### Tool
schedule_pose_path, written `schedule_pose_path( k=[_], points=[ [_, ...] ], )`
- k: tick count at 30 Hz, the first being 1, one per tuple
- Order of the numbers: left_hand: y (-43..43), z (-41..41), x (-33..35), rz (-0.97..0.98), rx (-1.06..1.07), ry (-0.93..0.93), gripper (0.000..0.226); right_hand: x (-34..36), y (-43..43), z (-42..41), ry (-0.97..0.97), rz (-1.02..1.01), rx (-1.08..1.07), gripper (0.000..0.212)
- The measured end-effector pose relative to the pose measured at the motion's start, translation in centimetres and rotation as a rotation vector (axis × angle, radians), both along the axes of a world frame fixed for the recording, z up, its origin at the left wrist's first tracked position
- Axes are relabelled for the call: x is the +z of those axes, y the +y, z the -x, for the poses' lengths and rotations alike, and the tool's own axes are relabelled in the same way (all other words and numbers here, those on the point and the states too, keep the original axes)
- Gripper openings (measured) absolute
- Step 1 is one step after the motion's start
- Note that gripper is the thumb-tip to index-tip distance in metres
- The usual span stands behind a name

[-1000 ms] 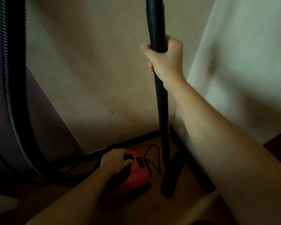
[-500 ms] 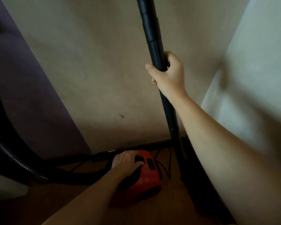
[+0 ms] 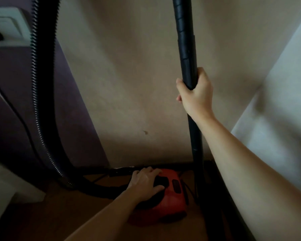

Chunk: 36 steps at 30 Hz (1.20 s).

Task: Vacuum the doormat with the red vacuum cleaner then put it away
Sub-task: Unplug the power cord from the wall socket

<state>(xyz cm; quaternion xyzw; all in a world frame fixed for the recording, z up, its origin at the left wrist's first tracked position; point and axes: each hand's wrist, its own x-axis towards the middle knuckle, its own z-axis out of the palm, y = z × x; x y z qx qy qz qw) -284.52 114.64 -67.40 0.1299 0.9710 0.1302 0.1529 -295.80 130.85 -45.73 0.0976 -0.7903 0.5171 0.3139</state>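
One squat red vacuum cleaner, one ribbed hose, one black wand; left hand clasps the cleaner's top, right hand wraps the wand.

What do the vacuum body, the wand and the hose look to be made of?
Vacuum body: red moulded plastic, probably, smooth with a soft sheen on its rounded shell. Wand: black rigid tube, plastic or coated metal, unclear; matte, with stepped joints. Hose: black flexible plastic, judging by its tight ribs and curved hang.
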Motion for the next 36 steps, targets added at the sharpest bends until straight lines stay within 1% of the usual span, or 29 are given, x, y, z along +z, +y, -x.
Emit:
schedule_pose_path(
  k=[2, 4, 7, 9, 11, 14, 16, 18, 21, 23, 25, 28, 29, 30, 32, 34, 36],
  points=[
    [-1.3, -0.8, 2.0, -0.132, 0.050, 0.067, 0.061, 0.3, -0.1, -0.4, -0.033, -0.034, 0.008, 0.020],
    [-2.7, -1.5, 4.7, -0.295, 0.104, 0.179, 0.060, 0.5, -0.7, -1.1, -0.038, -0.046, -0.012, 0.020],
    [-4.7, -1.7, 9.3, -0.433, 0.152, 0.397, 0.056, 0.1, -2.5, -2.2, -0.038, -0.020, -0.006, 0.017],
    [-5.8, -1.6, 12.5, -0.483, 0.162, 0.515, 0.053, -0.1, -4.0, -2.9, -0.034, -0.016, -0.056, 0.016],
    [-7.0, -1.7, 15.4, -0.504, 0.153, 0.602, 0.052, 0.1, -5.3, -3.8, -0.066, -0.002, -0.092, 0.017],
    [-9.1, -2.6, 18.6, -0.502, 0.145, 0.659, 0.052, 0.6, -6.8, -4.8, -0.153, 0.040, -0.062, 0.021],
    [-10.7, -3.2, 20.4, -0.488, 0.143, 0.694, 0.049, 1.1, -7.4, -5.2, -0.247, 0.107, 0.004, 0.029],
    [-12.5, -3.8, 22.1, -0.491, 0.152, 0.732, 0.046, 1.8, -8.0, -5.5, -0.390, 0.182, 0.104, 0.029],
    [-15.4, -4.3, 24.8, -0.502, 0.159, 0.839, 0.041, 2.6, -8.7, -5.4, -0.524, 0.170, 0.226, 0.027],
    [-17.2, -4.8, 26.4, -0.515, 0.180, 0.934, 0.034, 2.7, -9.1, -5.2, -0.523, 0.163, 0.258, 0.024],
    [-19.1, -5.2, 27.9, -0.529, 0.244, 1.045, 0.024, 2.5, -9.4, -5.0, -0.478, 0.161, 0.239, 0.024],
    [-22.1, -5.4, 30.1, -0.549, 0.437, 1.225, 0.011, 1.8, -9.8, -4.8, -0.397, 0.148, 0.131, 0.034],
    [-23.1, -5.1, 30.9, -0.564, 0.519, 1.256, 0.008, 1.7, -9.8, -4.7, -0.391, 0.152, 0.112, 0.036],
    [-24.2, -4.7, 31.6, -0.584, 0.601, 1.262, 0.007, 1.5, -9.8, -4.4, -0.395, 0.157, 0.102, 0.038],
    [-26.0, -3.4, 33.0, -0.599, 0.743, 1.201, 0.009, 1.4, -9.7, -4.2, -0.413, 0.165, 0.093, 0.041],
    [-27.6, -1.8, 33.9, -0.622, 0.865, 1.054, 0.015, 1.4, -9.5, -4.2, -0.418, 0.169, 0.078, 0.041],
    [-28.8, -0.2, 34.3, -0.686, 0.960, 0.860, 0.024, 1.5, -9.2, -4.7, -0.405, 0.155, 0.061, 0.041]
  ],
)
